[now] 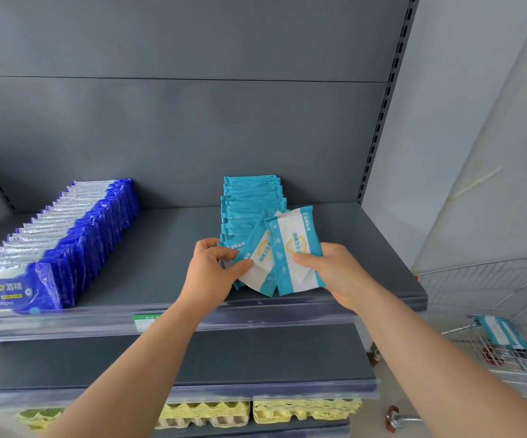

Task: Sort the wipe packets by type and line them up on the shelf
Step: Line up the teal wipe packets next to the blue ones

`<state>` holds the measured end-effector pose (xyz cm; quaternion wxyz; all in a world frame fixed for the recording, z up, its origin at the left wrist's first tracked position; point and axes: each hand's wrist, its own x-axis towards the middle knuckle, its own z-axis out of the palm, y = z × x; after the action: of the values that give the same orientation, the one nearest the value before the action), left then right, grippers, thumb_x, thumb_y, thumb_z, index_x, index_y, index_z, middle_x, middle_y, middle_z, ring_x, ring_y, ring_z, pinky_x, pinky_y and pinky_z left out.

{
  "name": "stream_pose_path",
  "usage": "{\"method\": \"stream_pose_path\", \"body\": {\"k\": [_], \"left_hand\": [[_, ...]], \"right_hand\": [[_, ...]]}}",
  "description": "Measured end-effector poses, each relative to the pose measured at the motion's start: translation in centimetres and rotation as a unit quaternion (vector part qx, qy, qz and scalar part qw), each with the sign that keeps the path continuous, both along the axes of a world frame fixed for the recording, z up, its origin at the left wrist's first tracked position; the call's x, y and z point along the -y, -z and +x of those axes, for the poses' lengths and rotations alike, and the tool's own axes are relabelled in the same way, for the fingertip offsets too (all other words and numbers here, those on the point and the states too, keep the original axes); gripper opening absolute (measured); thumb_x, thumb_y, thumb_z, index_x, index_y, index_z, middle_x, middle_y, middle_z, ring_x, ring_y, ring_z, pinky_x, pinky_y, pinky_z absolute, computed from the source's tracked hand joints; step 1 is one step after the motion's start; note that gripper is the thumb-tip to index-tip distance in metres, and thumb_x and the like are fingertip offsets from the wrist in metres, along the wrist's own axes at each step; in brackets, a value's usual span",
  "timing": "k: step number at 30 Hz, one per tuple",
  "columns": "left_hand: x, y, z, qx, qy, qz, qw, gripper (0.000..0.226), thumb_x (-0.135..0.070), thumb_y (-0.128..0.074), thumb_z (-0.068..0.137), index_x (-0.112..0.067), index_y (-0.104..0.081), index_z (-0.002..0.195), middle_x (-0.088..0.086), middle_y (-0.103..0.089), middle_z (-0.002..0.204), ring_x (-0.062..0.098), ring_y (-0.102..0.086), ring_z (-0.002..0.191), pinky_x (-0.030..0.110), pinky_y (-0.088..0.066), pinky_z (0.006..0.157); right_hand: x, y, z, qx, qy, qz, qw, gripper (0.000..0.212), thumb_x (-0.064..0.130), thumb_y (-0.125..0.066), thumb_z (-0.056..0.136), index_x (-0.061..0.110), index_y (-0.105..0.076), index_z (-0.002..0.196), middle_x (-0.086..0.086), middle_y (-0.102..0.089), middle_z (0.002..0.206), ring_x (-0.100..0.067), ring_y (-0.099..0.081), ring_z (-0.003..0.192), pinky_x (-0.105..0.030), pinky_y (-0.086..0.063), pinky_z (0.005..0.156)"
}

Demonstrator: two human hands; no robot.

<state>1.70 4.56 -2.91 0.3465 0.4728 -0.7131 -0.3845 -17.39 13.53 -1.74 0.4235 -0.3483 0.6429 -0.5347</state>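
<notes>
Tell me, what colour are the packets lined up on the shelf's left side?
Dark blue with white, seen in the head view: blue packets.

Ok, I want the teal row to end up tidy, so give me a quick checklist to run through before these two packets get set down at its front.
1. Right hand grips a teal packet: ok.
2. Left hand grips the second packet: ok.
3. Both match the teal row in type: ok.
4. Held packets square to the row: not ok, both tilted.
5. Blue row kept separate, bare shelf between: ok.
6. No teal packets left in the cart: not ok, one visible.
</notes>
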Motion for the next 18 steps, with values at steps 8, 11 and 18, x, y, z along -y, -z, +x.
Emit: {"method": "stream_pose_path", "body": {"k": [8,11,18], "left_hand": [[0.8,-0.3,0.9,-0.113,-0.017,0.047,0.992,0.010,-0.025,-0.055,0.096,-0.018,-0.059,0.102,-0.007,-0.069,0.095,0.007,-0.068,0.080,0.022,-0.055,0.058],[1.3,0.2,1.0,-0.094,-0.014,0.021,0.995,0.006,-0.029,-0.056,0.096,-0.023,-0.058,0.097,-0.003,-0.068,0.099,0.013,-0.069,0.084,0.033,-0.059,0.066],[1.8,0.8,1.7,0.008,-0.023,-0.042,0.999,0.023,-0.041,-0.058,0.091,-0.021,-0.068,0.086,0.000,-0.057,0.105,0.015,-0.061,0.084,0.036,-0.055,0.072]], "right_hand": [[-1.1,-1.0,-2.4,-0.110,-0.006,0.014,0.994,0.030,0.004,-0.062,0.088,0.022,-0.060,0.112,0.004,-0.067,0.112,-0.013,-0.065,0.099,-0.034,-0.056,0.082],[-1.2,-2.1,-2.7,-0.165,-0.040,-0.009,0.985,0.034,0.003,-0.070,0.083,0.027,-0.062,0.104,0.007,-0.070,0.108,-0.006,-0.067,0.094,-0.027,-0.057,0.075],[0.4,-4.2,-1.2,-0.347,-0.143,0.050,0.926,0.030,0.012,-0.076,0.078,0.023,-0.067,0.104,0.013,-0.065,0.108,-0.004,-0.060,0.097,-0.021,-0.049,0.078]]}}
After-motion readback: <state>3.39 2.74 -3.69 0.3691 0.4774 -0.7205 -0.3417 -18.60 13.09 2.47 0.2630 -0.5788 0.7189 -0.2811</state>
